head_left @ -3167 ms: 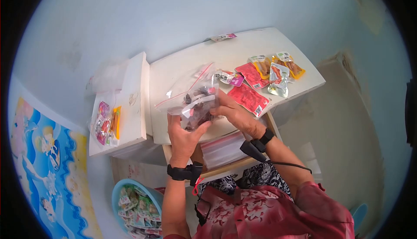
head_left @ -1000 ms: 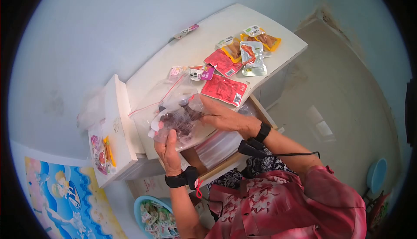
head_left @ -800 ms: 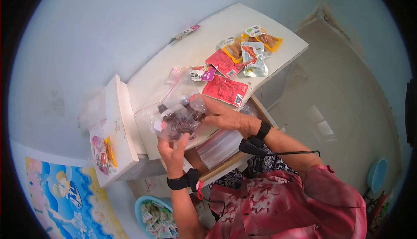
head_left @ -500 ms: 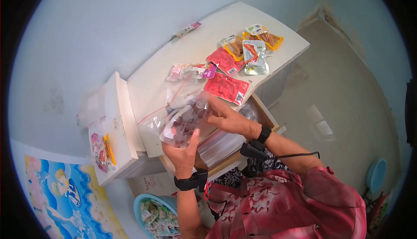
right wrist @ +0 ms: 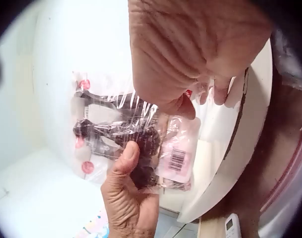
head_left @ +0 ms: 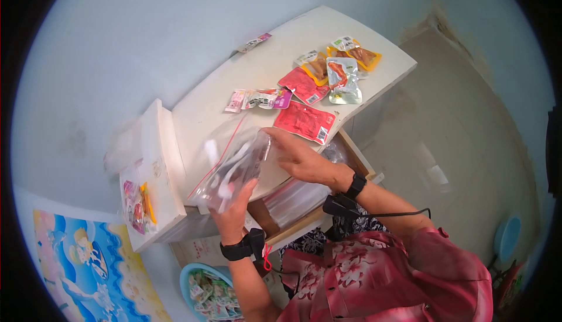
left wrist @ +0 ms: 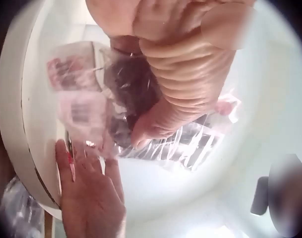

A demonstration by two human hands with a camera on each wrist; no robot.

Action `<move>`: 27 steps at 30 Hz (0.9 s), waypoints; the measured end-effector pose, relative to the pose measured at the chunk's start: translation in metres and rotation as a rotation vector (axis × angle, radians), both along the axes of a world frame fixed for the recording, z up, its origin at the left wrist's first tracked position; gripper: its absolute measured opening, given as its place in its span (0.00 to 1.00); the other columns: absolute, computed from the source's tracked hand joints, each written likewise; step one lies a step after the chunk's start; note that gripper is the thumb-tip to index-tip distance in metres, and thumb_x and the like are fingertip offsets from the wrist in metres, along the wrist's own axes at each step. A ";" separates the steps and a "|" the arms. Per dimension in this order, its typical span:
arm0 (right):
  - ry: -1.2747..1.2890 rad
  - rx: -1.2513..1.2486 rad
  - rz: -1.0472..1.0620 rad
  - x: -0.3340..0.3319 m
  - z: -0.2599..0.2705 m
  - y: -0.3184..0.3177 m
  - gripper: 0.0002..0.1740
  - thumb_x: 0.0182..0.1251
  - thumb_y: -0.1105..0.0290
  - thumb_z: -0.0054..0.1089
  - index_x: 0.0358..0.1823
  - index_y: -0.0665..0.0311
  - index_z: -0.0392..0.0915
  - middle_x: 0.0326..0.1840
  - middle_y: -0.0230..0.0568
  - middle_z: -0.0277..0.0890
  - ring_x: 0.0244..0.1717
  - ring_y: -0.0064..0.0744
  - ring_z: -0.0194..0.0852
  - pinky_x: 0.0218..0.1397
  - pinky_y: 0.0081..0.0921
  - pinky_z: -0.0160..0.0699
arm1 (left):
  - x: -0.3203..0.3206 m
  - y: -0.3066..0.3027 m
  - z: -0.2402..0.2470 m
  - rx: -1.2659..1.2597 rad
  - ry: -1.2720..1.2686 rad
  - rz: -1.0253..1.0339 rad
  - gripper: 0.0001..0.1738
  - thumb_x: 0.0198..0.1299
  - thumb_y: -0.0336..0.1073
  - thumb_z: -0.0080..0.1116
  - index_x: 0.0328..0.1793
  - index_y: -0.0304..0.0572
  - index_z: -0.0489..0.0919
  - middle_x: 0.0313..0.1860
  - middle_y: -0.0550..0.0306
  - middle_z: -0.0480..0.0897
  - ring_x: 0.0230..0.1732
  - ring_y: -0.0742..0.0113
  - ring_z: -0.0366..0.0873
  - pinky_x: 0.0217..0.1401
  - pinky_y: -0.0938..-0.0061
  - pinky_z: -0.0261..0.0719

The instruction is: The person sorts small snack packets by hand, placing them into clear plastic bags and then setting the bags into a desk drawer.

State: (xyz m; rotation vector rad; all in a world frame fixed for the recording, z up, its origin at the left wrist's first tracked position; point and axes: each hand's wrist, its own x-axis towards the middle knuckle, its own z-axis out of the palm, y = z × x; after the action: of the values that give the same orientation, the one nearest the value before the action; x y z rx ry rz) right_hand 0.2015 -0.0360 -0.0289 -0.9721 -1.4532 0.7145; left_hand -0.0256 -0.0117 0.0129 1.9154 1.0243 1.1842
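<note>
A clear zip bag [head_left: 231, 173] with a red seal line hangs tilted above the white table. My left hand [head_left: 233, 214] grips its lower left side, thumb [right wrist: 128, 156] pressed on the front. Inside are dark, clear-wrapped food packets [right wrist: 141, 139]; a pale label with a barcode [right wrist: 177, 158] shows at one end. My right hand [head_left: 301, 157] is at the bag's right edge, fingers extended; in the left wrist view its fingers [left wrist: 89, 161] lie straight against the packets' end.
On the white table [head_left: 193, 111] lie red packets [head_left: 304, 122], yellow-edged packets [head_left: 363, 56] and a silver packet [head_left: 344, 82]. A bagged set [head_left: 137, 208] lies on the left ledge. Below are an open drawer [head_left: 293, 225] with clear bags and a blue basket [head_left: 186, 281] of packets.
The view has shifted since the oldest frame, and both hands have kept turning and jostling the bag. Just now the bag has tilted, and my right hand's fingers have straightened at its edge.
</note>
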 end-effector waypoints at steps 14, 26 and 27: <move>-0.469 0.353 -0.135 0.041 0.102 -0.054 0.19 0.52 0.86 0.62 0.46 0.62 0.85 0.49 0.38 0.86 0.47 0.47 0.82 0.50 0.37 0.82 | 0.009 0.000 -0.023 0.652 0.311 0.184 0.20 0.42 0.26 0.72 0.45 0.40 0.83 0.49 0.54 0.82 0.52 0.47 0.80 0.58 0.55 0.78; -0.532 0.023 -0.308 0.015 0.045 -0.036 0.06 0.60 0.69 0.74 0.36 0.60 0.85 0.37 0.35 0.86 0.32 0.38 0.81 0.34 0.34 0.80 | 0.000 -0.008 -0.025 0.531 0.286 0.132 0.24 0.40 0.14 0.63 0.47 0.39 0.84 0.49 0.54 0.81 0.56 0.47 0.80 0.61 0.54 0.79; -0.437 -0.042 -0.285 0.011 0.046 -0.036 0.08 0.62 0.66 0.75 0.35 0.60 0.85 0.34 0.35 0.86 0.29 0.37 0.80 0.31 0.33 0.78 | 0.000 -0.009 -0.025 0.527 0.284 0.128 0.24 0.39 0.14 0.63 0.47 0.39 0.84 0.48 0.54 0.80 0.57 0.47 0.80 0.61 0.54 0.79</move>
State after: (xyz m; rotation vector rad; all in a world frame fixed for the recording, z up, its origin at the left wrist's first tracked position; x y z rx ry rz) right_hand 0.2125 -0.0724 0.0167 -1.3966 -1.6296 0.3345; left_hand -0.0260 -0.0210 -0.0117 2.5163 1.0653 1.3822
